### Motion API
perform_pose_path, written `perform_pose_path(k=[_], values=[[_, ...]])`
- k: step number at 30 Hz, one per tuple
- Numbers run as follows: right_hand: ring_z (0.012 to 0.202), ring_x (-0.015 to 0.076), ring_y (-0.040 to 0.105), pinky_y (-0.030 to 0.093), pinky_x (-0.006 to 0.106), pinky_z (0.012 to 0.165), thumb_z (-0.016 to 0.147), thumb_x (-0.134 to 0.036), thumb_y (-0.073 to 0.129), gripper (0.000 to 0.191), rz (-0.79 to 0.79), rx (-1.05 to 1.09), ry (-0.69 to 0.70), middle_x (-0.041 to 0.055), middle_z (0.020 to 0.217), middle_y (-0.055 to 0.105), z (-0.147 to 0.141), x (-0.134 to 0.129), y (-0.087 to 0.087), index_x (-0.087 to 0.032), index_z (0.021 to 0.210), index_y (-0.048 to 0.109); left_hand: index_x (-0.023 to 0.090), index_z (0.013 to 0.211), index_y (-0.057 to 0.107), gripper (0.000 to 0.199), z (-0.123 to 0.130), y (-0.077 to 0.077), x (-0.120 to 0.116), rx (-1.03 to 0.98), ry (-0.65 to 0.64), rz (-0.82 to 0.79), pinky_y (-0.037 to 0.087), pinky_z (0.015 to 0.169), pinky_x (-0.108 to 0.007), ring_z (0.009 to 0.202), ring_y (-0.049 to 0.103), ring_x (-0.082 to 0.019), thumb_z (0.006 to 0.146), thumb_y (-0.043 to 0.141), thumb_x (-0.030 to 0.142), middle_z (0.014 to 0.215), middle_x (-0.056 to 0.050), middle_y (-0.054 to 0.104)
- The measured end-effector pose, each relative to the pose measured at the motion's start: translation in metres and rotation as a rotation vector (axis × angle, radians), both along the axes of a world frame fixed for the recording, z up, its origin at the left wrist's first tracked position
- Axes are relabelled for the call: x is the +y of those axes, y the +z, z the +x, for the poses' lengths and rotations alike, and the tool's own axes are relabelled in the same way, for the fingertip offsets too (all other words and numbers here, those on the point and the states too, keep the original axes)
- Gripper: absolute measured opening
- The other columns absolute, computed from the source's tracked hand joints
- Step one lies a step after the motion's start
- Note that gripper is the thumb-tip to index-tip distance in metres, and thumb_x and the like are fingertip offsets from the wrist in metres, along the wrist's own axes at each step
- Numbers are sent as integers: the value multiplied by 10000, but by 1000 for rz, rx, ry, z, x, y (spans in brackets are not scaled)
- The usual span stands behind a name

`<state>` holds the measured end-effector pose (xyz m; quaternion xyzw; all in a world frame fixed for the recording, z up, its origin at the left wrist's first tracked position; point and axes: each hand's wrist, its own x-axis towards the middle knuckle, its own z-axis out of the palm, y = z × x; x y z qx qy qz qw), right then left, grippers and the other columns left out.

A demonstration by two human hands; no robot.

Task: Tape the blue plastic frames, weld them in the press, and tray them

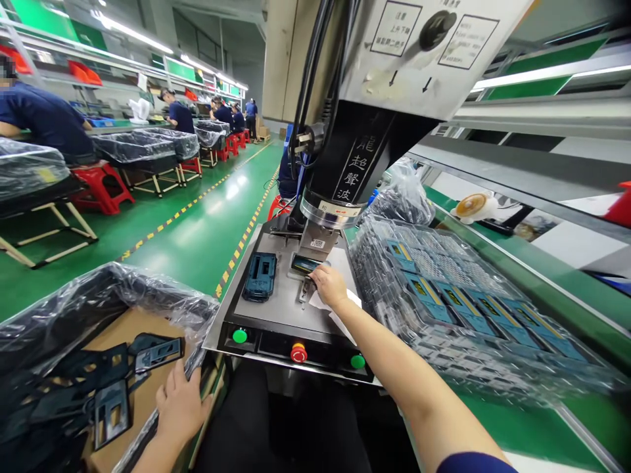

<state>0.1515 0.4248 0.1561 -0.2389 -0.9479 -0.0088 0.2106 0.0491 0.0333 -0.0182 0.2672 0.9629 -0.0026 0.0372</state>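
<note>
Under the metal horn of the press (318, 236), my right hand (329, 284) has its fingers closed on the near right edge of a dark panel (305, 264). My left hand (181, 401) is at the edge of a plastic-lined bin (194, 312), fingers apart and holding nothing, just below a dark blue frame part (158, 355). More dark frame parts (112, 412) lie on cardboard in that bin. A dark teal housing (259, 277) rests on the left of the metal work plate (283, 309).
Stacked clear trays (444, 355) with teal parts stand at the right. Two green buttons (240, 336) and a red stop button (298, 353) line the machine's front. Several people sit at benches at the far left, with red stools (102, 185) and lined bins nearby.
</note>
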Motion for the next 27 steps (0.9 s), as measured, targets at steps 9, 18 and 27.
perform_pose_path(k=[9, 18, 27], values=[[759, 155, 543, 430, 271, 705, 941, -422, 425, 314, -614, 154, 167, 36, 802, 604, 104, -111, 15, -191, 795, 579, 155, 1131, 571, 428, 29, 68, 15, -244, -68, 760, 334, 1093, -411, 1242, 478, -264, 850, 447, 454, 1307, -147, 532], [483, 61, 335, 275, 206, 478, 634, -673, 679, 540, -1874, 37, -43, -71, 526, 419, 150, -170, -51, -180, 605, 460, 144, 1194, 533, 553, 99, 129, 79, -1286, -115, 795, 533, 789, -347, 865, 653, -196, 753, 644, 459, 1026, -96, 677], [678, 131, 553, 381, 240, 625, 805, -329, 603, 170, -1204, -76, 79, -6, 767, 659, 171, -175, -63, -207, 884, 691, 157, 971, 588, 426, 115, 119, 84, -1239, 2, 637, 468, 591, -245, 593, 611, -120, 718, 653, 493, 782, 3, 651]])
